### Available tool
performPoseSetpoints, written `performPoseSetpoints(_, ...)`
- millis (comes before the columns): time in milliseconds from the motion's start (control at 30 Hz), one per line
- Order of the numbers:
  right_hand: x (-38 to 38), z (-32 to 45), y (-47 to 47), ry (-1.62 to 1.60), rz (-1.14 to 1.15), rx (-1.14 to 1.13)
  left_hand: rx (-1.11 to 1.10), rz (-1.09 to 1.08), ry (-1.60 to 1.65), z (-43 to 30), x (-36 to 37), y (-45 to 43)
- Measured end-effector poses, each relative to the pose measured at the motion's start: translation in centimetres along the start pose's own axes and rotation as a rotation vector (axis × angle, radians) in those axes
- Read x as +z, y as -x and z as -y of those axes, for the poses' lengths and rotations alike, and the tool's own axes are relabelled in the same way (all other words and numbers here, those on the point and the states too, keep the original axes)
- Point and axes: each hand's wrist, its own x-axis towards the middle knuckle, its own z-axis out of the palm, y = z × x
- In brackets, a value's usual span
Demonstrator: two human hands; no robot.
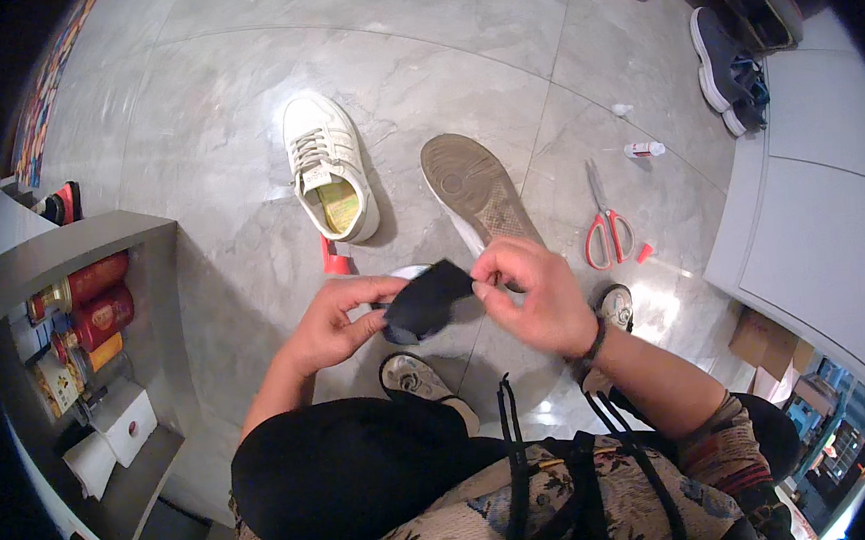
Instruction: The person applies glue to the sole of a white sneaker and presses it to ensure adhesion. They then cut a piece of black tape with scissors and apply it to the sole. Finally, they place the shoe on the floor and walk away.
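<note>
A thin, dark, flat piece of sheet material (431, 300) is stretched between my hands above the floor. My left hand (342, 321) pinches its left end between thumb and fingers. At its upper right corner, the fingertips of my right hand (536, 296) grip the edge. Just beyond my right hand, a sneaker lies with its worn brown sole (471, 181) facing up, its near end partly hidden by the hand. To its left a white lace-up sneaker (325, 168) stands upright with a yellow-green insole. Behind the dark piece, a pale object is mostly covered.
Red-handled scissors (606, 228) lie right of the sneakers, near a small white bottle (644, 150), a white cap (622, 109) and a red cap (645, 253). A red plastic piece (336, 258) is by the upright sneaker. A grey shelf unit (151, 229) stands left, white cabinets (812, 206) right.
</note>
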Motion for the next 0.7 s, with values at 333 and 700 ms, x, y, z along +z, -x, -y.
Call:
performPoseSetpoints(333, -3.0, -2.3, 0.1, -0.152, -0.109, 0.08, -0.119, -0.613, -0.48, 5.7, -7.1, 6.9)
performPoseSetpoints(700, -2.9, -5.9, 0.7, -0.612, -0.112, 0.481, -0.187, -0.937, 0.151, 11.8, -10.2, 7.9)
